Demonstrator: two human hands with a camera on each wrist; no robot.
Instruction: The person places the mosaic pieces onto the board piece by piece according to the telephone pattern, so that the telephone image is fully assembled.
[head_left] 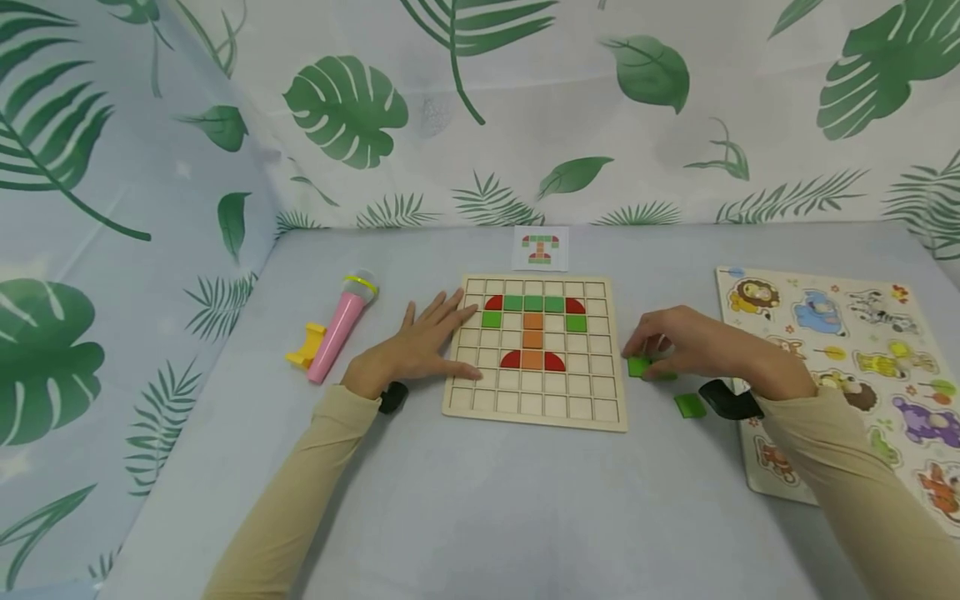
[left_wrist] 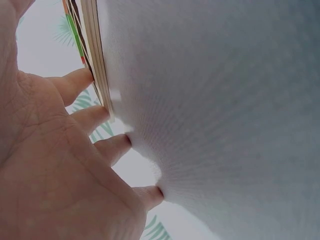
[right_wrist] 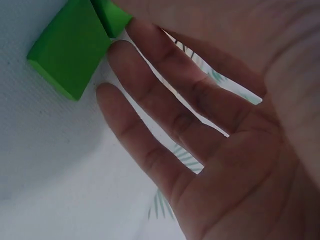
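Observation:
My left hand (head_left: 408, 346) lies spread at the left side of a wooden grid board (head_left: 510, 403), its fingertips and thumb over the rim. In the left wrist view, fingers (left_wrist: 75, 85) touch the board's edge (left_wrist: 97, 55) while others touch the cloth. On the board, red curved pieces (head_left: 554, 362), green squares (head_left: 534, 302) and orange squares (head_left: 532, 339) form a T-like figure. Just right of the board, my right hand (head_left: 682, 337) pinches a green square block (head_left: 638, 367) between thumb and fingertips, low at the tablecloth. Another green block (right_wrist: 70, 50) lies against it.
A third green block (head_left: 690, 406) lies near the right wrist. Behind the board stands a pattern card (head_left: 540, 249). At left are a pink toy microphone (head_left: 339, 333) and a yellow piece (head_left: 306, 347). An animal puzzle board (head_left: 813, 292) lies under the right forearm.

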